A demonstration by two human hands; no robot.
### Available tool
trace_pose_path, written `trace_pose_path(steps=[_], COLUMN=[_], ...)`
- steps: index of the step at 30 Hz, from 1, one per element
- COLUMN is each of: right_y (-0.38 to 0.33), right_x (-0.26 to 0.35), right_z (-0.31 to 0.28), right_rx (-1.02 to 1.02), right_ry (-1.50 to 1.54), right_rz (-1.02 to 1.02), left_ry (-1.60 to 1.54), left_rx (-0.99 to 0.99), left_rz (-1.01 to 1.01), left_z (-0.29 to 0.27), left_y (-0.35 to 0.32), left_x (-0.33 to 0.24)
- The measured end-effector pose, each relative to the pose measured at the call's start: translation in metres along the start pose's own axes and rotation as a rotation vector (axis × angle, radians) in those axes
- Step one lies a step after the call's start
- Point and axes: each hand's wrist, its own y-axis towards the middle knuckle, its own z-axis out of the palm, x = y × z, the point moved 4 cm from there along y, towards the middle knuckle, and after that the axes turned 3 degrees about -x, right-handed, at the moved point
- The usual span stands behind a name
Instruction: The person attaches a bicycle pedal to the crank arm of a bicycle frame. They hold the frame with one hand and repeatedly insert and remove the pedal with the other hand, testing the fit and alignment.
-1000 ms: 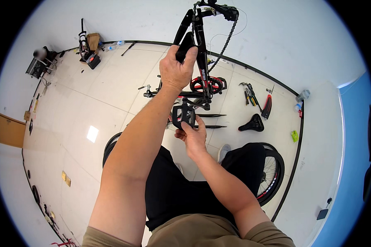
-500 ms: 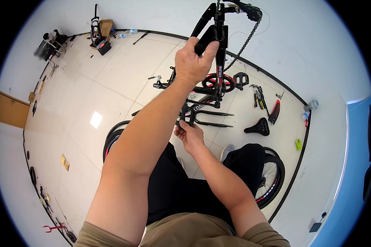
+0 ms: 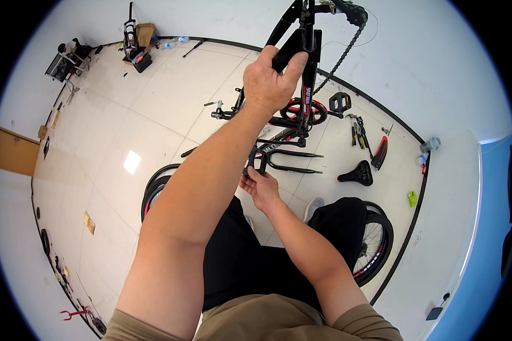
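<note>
A black bicycle frame (image 3: 308,94) with red and white markings is held up in front of me. My left hand (image 3: 273,82) is closed around one of its tubes near the top. Lower down, my right hand (image 3: 260,187) grips a black pedal (image 3: 256,161), its thumb on the pedal's edge. The red and black chainring (image 3: 318,112) shows behind the frame tube, with a second pedal (image 3: 340,102) to its right. A chain (image 3: 345,55) hangs slack from the rear derailleur (image 3: 352,14). Beyond my right hand, the black fork (image 3: 296,162) points its two legs right.
Pliers and a hammer (image 3: 357,132) lie right of the frame, near a black saddle (image 3: 356,173) and a red and black fender (image 3: 380,153). Wheels stand by both my legs, one a spoked wheel (image 3: 372,244). Another fork (image 3: 131,37) leans by the far wall.
The frame's upper end has shifted slightly right with my left hand. The far pedal sits a little higher and farther right, turned flatter. My right hand keeps its grip.
</note>
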Motion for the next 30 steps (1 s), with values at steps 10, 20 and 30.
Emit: trace_pose_path(steps=[10, 20, 30], right_y=[0.024, 0.034, 0.030], right_x=[-0.017, -0.017, -0.002], right_z=[-0.027, -0.057, -0.102], right_rx=[-0.110, -0.160, -0.420], right_ry=[-0.086, -0.138, -0.334], right_rz=[0.024, 0.024, -0.056], left_ry=[-0.013, -0.065, -0.110], left_rx=[-0.006, -0.008, -0.028], left_rz=[0.002, -0.007, 0.070], left_z=[0.000, -0.001, 0.001], left_y=[0.000, -0.003, 0.000], left_x=[0.004, -0.004, 0.007])
